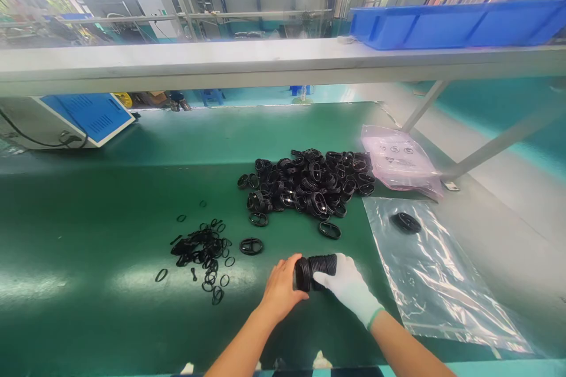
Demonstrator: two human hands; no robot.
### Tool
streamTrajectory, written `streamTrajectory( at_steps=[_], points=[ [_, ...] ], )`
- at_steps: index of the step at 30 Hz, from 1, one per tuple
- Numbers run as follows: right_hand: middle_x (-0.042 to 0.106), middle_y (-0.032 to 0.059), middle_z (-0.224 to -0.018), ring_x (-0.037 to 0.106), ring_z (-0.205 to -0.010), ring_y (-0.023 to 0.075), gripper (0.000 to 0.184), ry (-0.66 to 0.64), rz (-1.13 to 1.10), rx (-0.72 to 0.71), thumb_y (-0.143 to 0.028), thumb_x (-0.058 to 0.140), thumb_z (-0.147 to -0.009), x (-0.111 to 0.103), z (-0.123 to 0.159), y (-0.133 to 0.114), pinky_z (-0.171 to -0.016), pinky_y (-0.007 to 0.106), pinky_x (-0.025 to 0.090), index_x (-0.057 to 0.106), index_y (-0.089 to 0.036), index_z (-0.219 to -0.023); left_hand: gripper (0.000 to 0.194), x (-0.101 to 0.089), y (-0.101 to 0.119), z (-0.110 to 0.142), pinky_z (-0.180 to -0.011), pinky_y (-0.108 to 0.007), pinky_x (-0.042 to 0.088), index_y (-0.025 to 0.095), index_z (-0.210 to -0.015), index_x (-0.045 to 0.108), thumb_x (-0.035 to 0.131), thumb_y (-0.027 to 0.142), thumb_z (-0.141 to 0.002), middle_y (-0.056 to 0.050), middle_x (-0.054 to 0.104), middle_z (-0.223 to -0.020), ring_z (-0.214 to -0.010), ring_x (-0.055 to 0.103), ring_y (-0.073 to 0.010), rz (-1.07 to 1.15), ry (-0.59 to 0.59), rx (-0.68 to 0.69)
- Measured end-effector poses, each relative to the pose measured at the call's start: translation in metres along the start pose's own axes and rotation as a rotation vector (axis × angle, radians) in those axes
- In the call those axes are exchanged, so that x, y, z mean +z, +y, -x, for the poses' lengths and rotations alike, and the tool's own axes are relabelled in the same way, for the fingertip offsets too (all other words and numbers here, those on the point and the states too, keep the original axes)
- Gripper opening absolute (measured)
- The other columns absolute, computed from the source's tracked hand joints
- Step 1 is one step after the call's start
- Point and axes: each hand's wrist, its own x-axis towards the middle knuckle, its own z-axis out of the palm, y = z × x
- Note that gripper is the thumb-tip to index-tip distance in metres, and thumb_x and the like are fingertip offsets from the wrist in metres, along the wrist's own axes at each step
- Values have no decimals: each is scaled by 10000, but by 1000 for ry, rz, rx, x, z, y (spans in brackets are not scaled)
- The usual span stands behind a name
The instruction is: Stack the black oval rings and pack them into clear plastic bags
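A row of black oval coils (322,265), packed side by side like a stack on its side, lies between my two hands near the front of the table. My bare left hand (283,286) grips its left end between thumb and fingers. Around the right part my right hand (349,284), in a white glove, is closed with the thumb along the near side. Single coils lie close by: one coil (251,246) to the left and another coil (329,230) just behind. A big heap of black coils (305,182) spreads beyond my hands.
Thin black rings (203,250) lie in a loose pile at left. On the right, a clear plastic bag (437,265) lies flat with a black coil (407,222) on it, below pink bags (400,159). A shelf (186,62) crosses above, carrying a blue bin (451,26).
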Motion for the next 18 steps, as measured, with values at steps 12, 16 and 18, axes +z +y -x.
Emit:
streamTrajectory(
  at_steps=[12,16,18],
  points=[
    [463,171,-1105,539,-974,291,683,12,-1,19,-515,568,-583,1,8,-9,-826,376,426,419,-122,-1122,799,19,-7,-8,-998,-408,255,290,-1275,337,709,304,-568,13,340,-1381,-1213,313,-228,-22,38,123],
    [536,175,-1038,556,-986,304,626,95,3,-57,-498,552,-584,2,11,-17,-860,390,421,481,-128,-1084,858,19,-10,-13,-1044,-478,177,292,-1298,339,696,313,-518,4,302,-1405,-1285,226,-298,-73,-12,1],
    [561,152,-1055,569,-989,320,651,64,1,-116,-524,565,-547,-6,-2,-27,-820,430,444,487,-228,-1122,667,15,-9,-28,-1026,-499,216,320,-1240,434,602,348,-595,-9,369,-1369,-1264,284,-320,-60,-92,-127]
  ],
)
